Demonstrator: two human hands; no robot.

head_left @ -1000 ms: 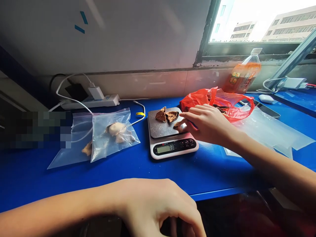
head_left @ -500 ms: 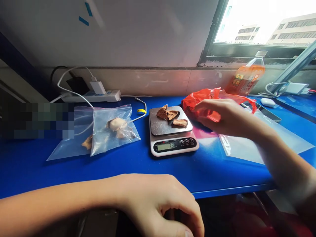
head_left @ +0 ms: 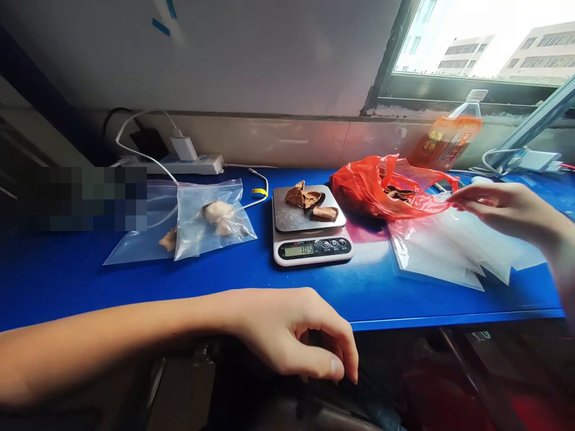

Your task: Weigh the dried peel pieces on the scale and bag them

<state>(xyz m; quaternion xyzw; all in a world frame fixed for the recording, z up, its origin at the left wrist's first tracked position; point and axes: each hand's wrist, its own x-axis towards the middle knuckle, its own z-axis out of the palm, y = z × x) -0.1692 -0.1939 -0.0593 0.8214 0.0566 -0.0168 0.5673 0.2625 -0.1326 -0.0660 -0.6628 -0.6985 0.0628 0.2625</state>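
Observation:
On the steel plate of a white kitchen scale (head_left: 311, 258) lie several dried, brown, bark-like pieces (head_left: 306, 197); its display seems to read 10.5. To its right a red plastic bag (head_left: 359, 185) gapes, with more dark dried pieces (head_left: 399, 193) inside. My right hand (head_left: 498, 206) pinches the rim of this bag at its right side. My left hand (head_left: 296, 335) hangs loosely curled over the table's front edge, below the scale, with nothing in it; a gap shows between thumb and forefinger.
Left of the scale lie two zip bags (head_left: 191, 239) with dried pieces in them. Flat clear bags (head_left: 431, 257) are at the right, under the right hand. Behind stand a drink bottle (head_left: 453, 137) and a power strip (head_left: 202, 164) with a white cable.
My right hand has moved right from over the red bag to its rim, and the bag's opening now shows. The scale's reading has risen from about 7.3. The view has tilted slightly.

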